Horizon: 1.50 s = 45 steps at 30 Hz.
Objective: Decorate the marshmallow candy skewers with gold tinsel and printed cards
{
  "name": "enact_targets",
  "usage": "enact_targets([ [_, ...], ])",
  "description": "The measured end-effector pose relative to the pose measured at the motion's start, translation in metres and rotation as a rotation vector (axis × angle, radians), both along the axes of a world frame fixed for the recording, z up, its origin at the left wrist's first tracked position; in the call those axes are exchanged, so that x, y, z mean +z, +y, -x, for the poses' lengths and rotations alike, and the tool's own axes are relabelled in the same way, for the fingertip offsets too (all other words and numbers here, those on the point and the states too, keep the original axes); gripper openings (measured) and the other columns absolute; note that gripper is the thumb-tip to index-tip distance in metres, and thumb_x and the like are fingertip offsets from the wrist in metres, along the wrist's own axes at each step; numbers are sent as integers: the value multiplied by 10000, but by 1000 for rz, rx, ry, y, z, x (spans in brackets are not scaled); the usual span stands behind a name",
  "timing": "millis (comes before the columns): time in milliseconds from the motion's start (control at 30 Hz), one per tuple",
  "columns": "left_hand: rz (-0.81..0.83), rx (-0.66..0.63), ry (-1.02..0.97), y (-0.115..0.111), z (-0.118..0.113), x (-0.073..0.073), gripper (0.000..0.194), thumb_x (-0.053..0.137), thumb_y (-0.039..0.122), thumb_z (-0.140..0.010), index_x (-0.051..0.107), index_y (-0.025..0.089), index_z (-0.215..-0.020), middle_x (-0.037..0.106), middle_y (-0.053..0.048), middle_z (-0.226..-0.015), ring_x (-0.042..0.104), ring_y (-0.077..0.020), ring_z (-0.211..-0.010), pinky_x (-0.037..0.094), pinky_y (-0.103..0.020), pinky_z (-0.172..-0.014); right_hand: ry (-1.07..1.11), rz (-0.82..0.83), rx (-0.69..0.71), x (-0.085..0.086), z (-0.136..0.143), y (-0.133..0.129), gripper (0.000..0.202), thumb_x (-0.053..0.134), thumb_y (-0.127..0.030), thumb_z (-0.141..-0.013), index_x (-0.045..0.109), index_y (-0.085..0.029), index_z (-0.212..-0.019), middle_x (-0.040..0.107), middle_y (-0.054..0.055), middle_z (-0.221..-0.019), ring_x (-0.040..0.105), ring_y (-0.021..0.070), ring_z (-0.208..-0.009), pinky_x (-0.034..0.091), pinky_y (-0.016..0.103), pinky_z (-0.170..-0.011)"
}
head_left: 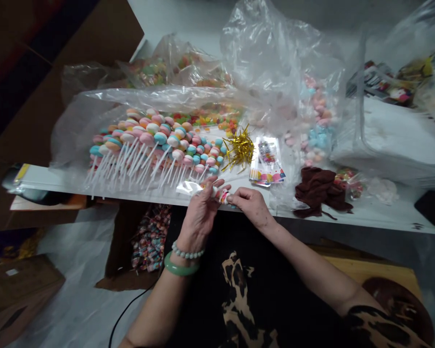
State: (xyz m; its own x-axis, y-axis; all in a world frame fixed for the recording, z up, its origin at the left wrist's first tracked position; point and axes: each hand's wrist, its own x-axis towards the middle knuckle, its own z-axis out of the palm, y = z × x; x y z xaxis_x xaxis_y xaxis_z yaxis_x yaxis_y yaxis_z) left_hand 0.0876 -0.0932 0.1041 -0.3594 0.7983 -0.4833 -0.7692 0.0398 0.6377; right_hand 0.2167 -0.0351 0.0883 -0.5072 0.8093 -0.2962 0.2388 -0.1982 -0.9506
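Note:
Near the table's front edge, my left hand (204, 205) holds a small candy in a clear wrapper (223, 195), its fingers curled round the left part. My right hand (248, 203) pinches the candy's right end between thumb and fingertips. Left of my hands lies a shiny clear wrapper end (188, 187). Many pastel marshmallow sticks (145, 135) are piled beyond it, their white sticks pointing toward me. Gold twist ties (240, 149) lie in a loose bunch just past my hands. Beside them is a stack of printed bags (267, 162).
Plastic bags of colourful gummies (199, 72) lie at the back, and a bag of pastel candies (319, 121) at the right. A brown cloth (317, 191) rests at the front right. Below the table, a cardboard box holds wrapped candies (152, 241).

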Motion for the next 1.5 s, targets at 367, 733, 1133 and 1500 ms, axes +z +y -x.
enact_targets([
  [367,34,136,-105,4,0,10,84,660,232,-853,655,158,-893,703,-36,-857,704,-203,-932,553,-295,-795,-20,-5,68,5,4,0,310,629,-436,-767,599,-172,-606,453,-49,-556,393,103,-572,287,238,-546],
  [733,-24,84,34,-1,-17,-2,266,752,333,-772,657,153,-942,711,-50,-877,699,-202,-944,521,-306,-874,-69,-62,27,-3,6,-2,317,609,-422,-788,587,-179,-586,451,-46,-549,412,110,-578,300,236,-549],
  [1133,38,140,-103,2,11,1,215,641,349,-868,648,134,-879,709,-66,-872,704,-214,-911,554,-331,-826,-145,-421,69,10,-19,-14,123,547,-237,-837,633,-207,-754,614,-3,-711,538,137,-669,394,253,-666],
  [1500,-41,-15,-50,-6,-12,-4,314,804,318,-712,665,151,-940,700,-35,-858,691,-178,-887,513,-329,-909,125,79,-22,-8,1,-27,100,542,-277,-775,591,-200,-733,479,-52,-593,404,102,-530,331,233,-521],
])
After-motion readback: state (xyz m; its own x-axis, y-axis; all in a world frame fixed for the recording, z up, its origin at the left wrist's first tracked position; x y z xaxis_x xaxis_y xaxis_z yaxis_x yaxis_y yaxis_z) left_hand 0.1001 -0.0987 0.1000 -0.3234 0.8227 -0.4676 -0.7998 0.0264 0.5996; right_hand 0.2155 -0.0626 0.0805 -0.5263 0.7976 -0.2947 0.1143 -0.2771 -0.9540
